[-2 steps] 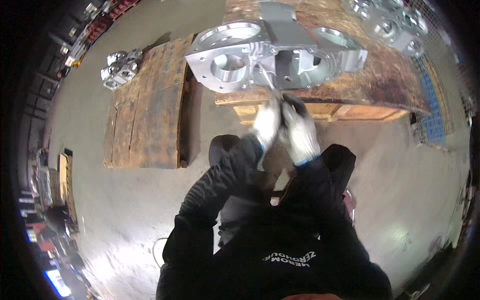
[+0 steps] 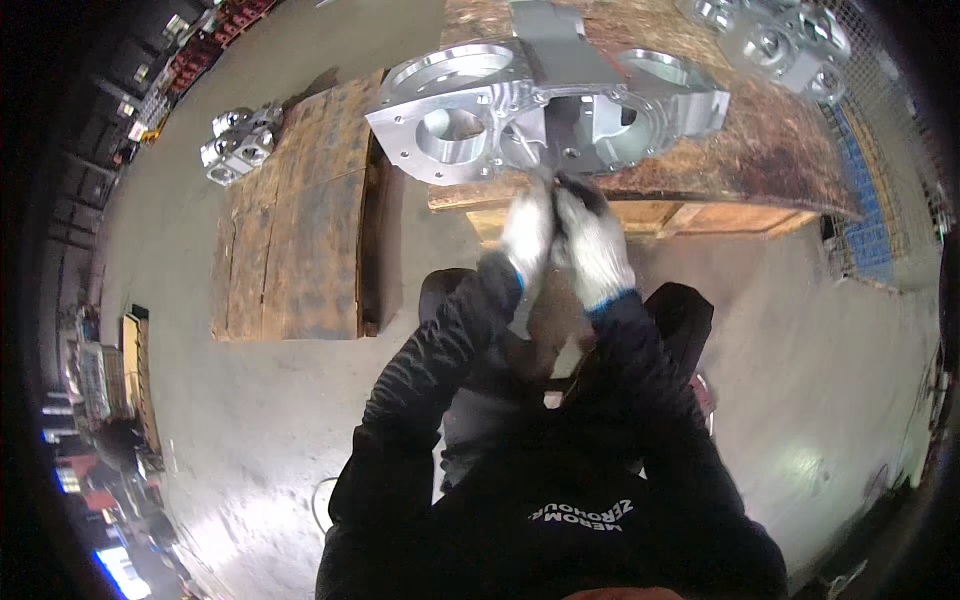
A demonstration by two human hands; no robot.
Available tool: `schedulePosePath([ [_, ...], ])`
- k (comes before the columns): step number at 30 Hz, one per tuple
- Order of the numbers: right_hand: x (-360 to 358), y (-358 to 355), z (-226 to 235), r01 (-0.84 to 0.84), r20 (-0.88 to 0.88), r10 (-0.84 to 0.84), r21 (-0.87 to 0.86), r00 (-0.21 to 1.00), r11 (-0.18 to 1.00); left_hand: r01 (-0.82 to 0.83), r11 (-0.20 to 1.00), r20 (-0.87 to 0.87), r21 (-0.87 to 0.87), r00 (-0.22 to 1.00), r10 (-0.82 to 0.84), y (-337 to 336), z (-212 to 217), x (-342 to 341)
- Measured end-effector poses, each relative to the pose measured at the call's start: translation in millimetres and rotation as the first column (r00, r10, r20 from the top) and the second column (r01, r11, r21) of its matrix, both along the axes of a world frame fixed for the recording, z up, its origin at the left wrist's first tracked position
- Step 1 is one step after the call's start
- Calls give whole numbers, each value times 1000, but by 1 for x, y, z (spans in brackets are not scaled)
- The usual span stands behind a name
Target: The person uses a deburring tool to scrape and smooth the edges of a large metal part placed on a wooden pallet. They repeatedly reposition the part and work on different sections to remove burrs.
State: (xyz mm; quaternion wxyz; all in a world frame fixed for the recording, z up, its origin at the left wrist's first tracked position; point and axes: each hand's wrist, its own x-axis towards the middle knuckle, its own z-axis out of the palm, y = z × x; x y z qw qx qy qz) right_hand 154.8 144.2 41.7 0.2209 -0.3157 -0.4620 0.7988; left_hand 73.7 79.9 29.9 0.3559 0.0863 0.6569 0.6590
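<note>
A large machined grey metal housing [image 2: 545,90] with round bores rests on a wooden crate. Close against its near lower edge are my two gloved hands, side by side. My left hand [image 2: 527,228], in a white glove, has its fingers closed and pointing towards the housing. My right hand [image 2: 592,245], also white-gloved, is closed beside it, with something dark at its fingertips. A thin pale sliver shows between the fingertips and the housing's opening, too blurred to identify. What the fingers grip is hidden.
The wooden crate [image 2: 740,195] carries the housing and another metal housing [image 2: 775,45] at the far right. Left stands a low wooden pallet [image 2: 290,240], with a smaller metal part [image 2: 240,145] by its far left edge. A blue grid panel [image 2: 872,225] is at right.
Both hands have shifted slightly up and to the left in the picture, staying together by the housing's edge. The thin pale sliver shows less clearly now.
</note>
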Motion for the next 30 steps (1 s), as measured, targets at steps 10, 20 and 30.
schedulePosePath([
  [10,22,7,-2,-348,376,-83,907,923,236,-139,975,-985,173,-7,174,-33,73,-56],
  [20,20,51,12,-484,468,123,845,875,226,-418,906,-798,-72,-521,-304,5,78,-150],
  [30,22,46,22,-506,499,84,853,862,125,-496,861,-887,-109,-343,-309,8,87,-135],
])
